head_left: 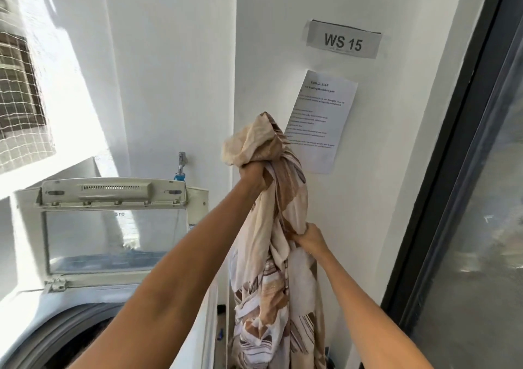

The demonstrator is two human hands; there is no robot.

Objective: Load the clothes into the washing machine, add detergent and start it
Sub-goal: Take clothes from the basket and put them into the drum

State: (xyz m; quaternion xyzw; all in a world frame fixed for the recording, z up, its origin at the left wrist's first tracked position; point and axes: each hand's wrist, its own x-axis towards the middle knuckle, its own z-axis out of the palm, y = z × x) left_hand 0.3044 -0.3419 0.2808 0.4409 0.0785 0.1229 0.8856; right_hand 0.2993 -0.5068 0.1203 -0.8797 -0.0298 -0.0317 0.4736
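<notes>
A long beige, brown and white patterned cloth (271, 283) hangs in front of the white wall, right of the washing machine. My left hand (253, 174) is raised high and clenched around the cloth's bunched top. Lower and to the right, my right hand (310, 239) grips the cloth at its middle. The top-loading washing machine (31, 298) stands at lower left with its glass lid (113, 235) raised upright. Its round drum opening (82, 337) shows dark below my left forearm.
A tap (182, 161) with a blue hose fitting sticks out of the wall behind the machine. A "WS 15" sign (343, 41) and a printed sheet (322, 119) hang on the wall. A dark-framed glass door (467, 198) fills the right side. A netted window (19, 91) is at left.
</notes>
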